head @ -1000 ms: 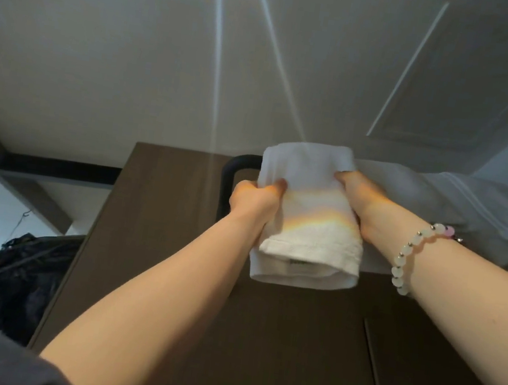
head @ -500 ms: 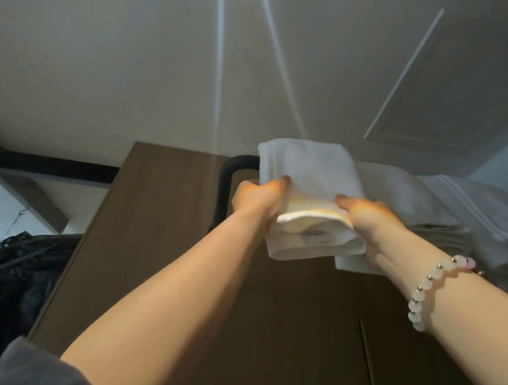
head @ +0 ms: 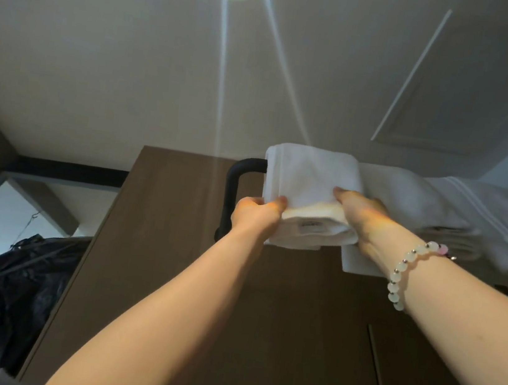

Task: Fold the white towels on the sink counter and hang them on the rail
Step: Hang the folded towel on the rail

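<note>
The folded towel [head: 309,180] was plain white, tinged warm yellow-orange along its lower fold, and bore a small white label [head: 311,225] with dark print too blurred to read. The neighbouring towels [head: 408,197] were white too, one crossed by thin parallel stripes of the same white. The rail [head: 234,186] was matte black against a dark brown panel [head: 161,212], under a pale grey ceiling [head: 104,40] streaked with faint rainbow-edged light. The bracelet [head: 397,277] had milky pale-green beads, tiny silver ones and one pink, and the hanging garment [head: 4,287] was black.
</note>
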Demonstrator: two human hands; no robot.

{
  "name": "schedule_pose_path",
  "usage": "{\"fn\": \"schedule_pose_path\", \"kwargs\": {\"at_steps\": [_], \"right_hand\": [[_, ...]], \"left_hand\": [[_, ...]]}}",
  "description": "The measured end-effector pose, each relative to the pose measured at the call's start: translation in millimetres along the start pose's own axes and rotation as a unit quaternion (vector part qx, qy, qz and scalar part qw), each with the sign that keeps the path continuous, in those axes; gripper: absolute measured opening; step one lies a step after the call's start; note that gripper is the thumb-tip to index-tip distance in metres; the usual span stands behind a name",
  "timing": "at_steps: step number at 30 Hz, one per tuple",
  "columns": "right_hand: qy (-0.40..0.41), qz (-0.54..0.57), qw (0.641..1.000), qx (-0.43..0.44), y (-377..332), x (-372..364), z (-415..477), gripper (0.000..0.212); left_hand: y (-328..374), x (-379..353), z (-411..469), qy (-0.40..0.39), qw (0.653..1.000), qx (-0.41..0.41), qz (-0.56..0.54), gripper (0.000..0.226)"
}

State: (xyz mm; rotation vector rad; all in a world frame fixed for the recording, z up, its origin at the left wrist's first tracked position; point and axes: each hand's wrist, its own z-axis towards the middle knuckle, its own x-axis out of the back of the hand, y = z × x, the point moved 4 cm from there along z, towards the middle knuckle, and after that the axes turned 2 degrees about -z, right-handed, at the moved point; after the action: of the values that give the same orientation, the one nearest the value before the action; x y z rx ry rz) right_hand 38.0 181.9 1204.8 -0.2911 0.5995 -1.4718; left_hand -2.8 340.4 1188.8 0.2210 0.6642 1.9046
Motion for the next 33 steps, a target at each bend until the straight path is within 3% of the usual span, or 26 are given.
{"fn": "schedule_pose_path", "kwargs": {"at_steps": [3, 6, 12, 13, 17, 21, 25, 28, 30, 33], "right_hand": [[-0.096, 0.12, 0.988, 0.008, 12, -8, -6, 0.06], [-0.098, 0.232, 0.966, 0.052, 26, 0, -5, 0.055], [-0.12, 0.235, 0.962, 0.069, 43, -1, 0, 0.101], [-0.122, 0.23, 0.962, 0.079, 41, -2, 0, 0.099], [-0.117, 0.209, 0.961, 0.138, 26, -9, 9, 0.057], [-0.105, 0.2, 0.96, 0.163, 14, -17, 10, 0.069], [-0.134, 0.204, 0.957, 0.159, 7, -28, 16, 0.048], [-0.101, 0.21, 0.959, 0.158, 5, -24, 25, 0.032], [-0.084, 0.213, 0.961, 0.157, 5, -21, 31, 0.04], [-0.087, 0.184, 0.972, 0.12, 8, -24, 41, 0.07]], "left_hand": [[-8, -1, -3, -0.001, 1.0, -0.006, -0.003, 0.043], [-12, 0, -6, -0.003, 1.0, -0.017, -0.003, 0.033], [-11, 10, -5, -0.001, 0.999, -0.031, 0.021, 0.025], [-10, 12, -4, -0.002, 0.999, -0.034, 0.024, 0.026], [-10, 27, 3, 0.0, 0.998, -0.047, 0.044, 0.027], [-14, 39, 7, 0.005, 0.996, -0.068, 0.064, 0.031], [-15, 44, 6, 0.0, 0.994, -0.068, 0.085, 0.037], [-11, 46, 5, -0.008, 0.994, -0.066, 0.091, 0.037], [-6, 48, 5, -0.007, 0.993, -0.072, 0.098, 0.036], [-1, 50, 7, -0.002, 0.991, -0.081, 0.11, 0.035]]}}
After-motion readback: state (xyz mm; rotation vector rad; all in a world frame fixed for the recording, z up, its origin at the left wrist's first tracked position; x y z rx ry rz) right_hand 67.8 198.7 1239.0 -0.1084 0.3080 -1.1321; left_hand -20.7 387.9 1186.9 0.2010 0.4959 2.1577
